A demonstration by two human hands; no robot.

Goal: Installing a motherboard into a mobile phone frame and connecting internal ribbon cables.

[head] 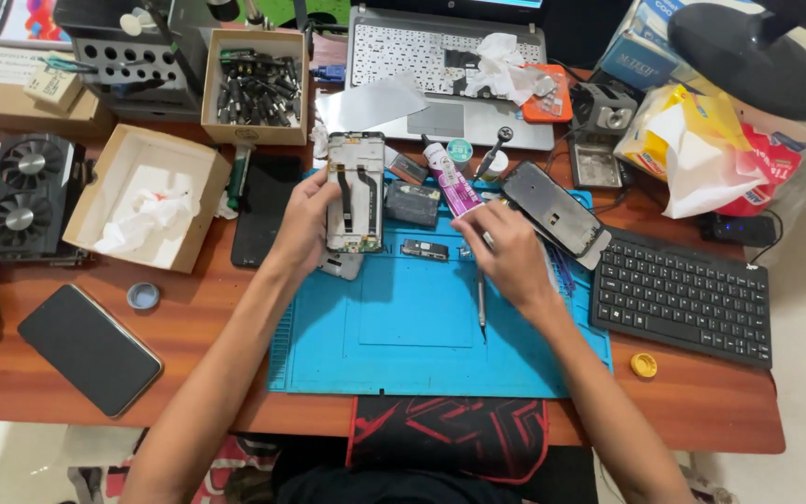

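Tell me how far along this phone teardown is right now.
Looks done: the opened phone frame has its back off, flex cables exposed, and a small board lies loose on the blue repair mat. In hand: the left hand holds the frame upright; the right hand holds a thin tool at the mat. Seemingly left: the separate screen panel is unattached, and an adhesive tube lies ready.

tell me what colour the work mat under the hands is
The work mat is blue, seen best in the head view.
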